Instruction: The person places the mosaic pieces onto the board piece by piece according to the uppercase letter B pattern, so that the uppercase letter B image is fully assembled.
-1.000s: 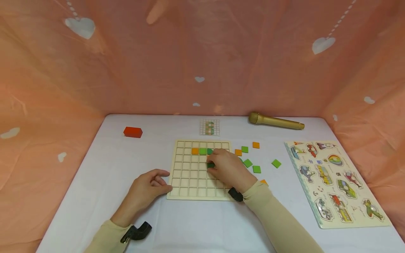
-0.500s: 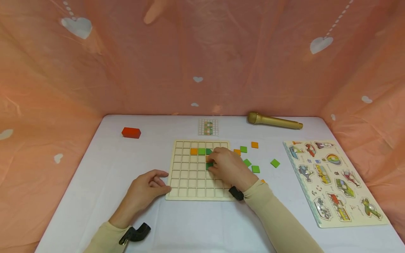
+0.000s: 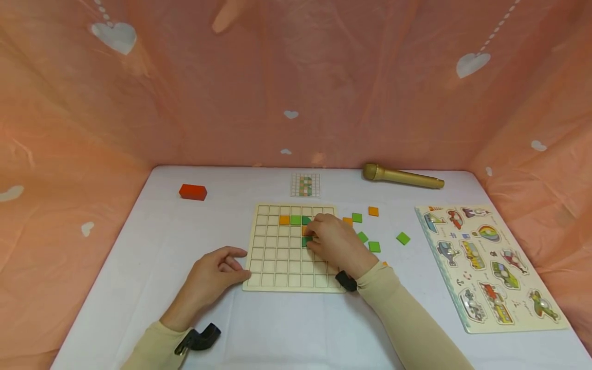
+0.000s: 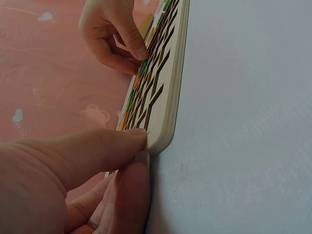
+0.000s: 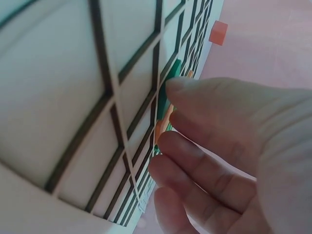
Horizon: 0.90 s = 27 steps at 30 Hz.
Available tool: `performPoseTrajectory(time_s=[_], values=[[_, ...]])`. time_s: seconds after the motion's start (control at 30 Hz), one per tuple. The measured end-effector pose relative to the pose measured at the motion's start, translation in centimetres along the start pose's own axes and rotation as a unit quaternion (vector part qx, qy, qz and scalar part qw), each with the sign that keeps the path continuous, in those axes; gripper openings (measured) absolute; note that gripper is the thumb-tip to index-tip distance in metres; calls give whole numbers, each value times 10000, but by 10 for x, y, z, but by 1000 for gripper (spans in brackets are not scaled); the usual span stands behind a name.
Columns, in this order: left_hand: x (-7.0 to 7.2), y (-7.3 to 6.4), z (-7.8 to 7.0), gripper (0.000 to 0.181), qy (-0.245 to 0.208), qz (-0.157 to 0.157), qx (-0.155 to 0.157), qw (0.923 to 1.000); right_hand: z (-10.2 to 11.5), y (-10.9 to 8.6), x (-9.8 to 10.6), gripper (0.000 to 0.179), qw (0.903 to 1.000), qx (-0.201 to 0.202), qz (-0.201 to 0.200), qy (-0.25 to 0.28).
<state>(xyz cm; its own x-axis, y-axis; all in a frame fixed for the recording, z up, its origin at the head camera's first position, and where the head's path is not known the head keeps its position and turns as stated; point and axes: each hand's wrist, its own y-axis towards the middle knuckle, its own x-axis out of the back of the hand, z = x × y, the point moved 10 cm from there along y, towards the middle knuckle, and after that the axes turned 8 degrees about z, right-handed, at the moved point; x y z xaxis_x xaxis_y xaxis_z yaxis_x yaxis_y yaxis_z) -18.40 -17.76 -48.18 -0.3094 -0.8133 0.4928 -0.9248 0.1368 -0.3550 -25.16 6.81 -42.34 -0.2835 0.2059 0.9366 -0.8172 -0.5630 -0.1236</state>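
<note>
Since a second ago, our right hand (image 3: 336,244) has shifted slightly rightward over the wooden grid board (image 3: 273,266), and an orange tile (image 3: 304,231) that its fingers hid now shows; our left hand (image 3: 213,272) has stayed put.

Nearest us are our beige sleeves (image 3: 409,318). Our left hand rests at the board's left edge, thumb and forefinger parted, their tips touching the edge without wrapping round it. On our right lies a picture puzzle (image 3: 479,272). Our right hand bends over the grid, its thumb tip against a dark green tile (image 5: 164,100); we cannot tell whether the fingers pinch it or only touch it. That tile is on the board just below the orange tile, partly covered by the fingers.

Beyond, we see a second orange tile (image 3: 284,220), a light green tile (image 3: 296,220) and another dark green piece (image 3: 306,220) in one row, with loose tiles (image 3: 374,246) right of the board. Farther back are a red block (image 3: 192,192), a pattern card (image 3: 305,185) and a gold microphone (image 3: 402,176), before pink cloth (image 3: 296,67).
</note>
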Motion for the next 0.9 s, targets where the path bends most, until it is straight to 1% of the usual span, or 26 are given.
performPoseTrajectory(time_s=[0.2, 0.33, 0.43, 0.53, 0.67, 0.8, 0.9], values=[[1, 0, 0, 48, 8, 1, -15, 10000, 0, 1, 0, 12, 10000, 1, -12, 9], [1, 1, -1, 48, 21, -8, -36, 10000, -4, 2, 5, 13, 9999, 13, -152, -37], [1, 2, 0, 48, 11, -9, -14, 10000, -15, -1, 11, 14, 9995, -174, -263, 86], [2, 2, 1, 49, 34, 12, 22, 10000, -31, -8, 19, 18, 9979, -486, -348, 267], [2, 2, 3, 50, 74, 2, 69, 9999, -59, -24, 28, 22, 9944, -897, -424, 376], [2, 1, 7, 51, 49, -6, 138, 9999, -91, -48, 35, 23, 9899, -1272, -412, 466], [3, 2, 8, 51, 41, -1, 117, 9999, -117, -69, 39, 24, 9848, -1609, -404, 518]])
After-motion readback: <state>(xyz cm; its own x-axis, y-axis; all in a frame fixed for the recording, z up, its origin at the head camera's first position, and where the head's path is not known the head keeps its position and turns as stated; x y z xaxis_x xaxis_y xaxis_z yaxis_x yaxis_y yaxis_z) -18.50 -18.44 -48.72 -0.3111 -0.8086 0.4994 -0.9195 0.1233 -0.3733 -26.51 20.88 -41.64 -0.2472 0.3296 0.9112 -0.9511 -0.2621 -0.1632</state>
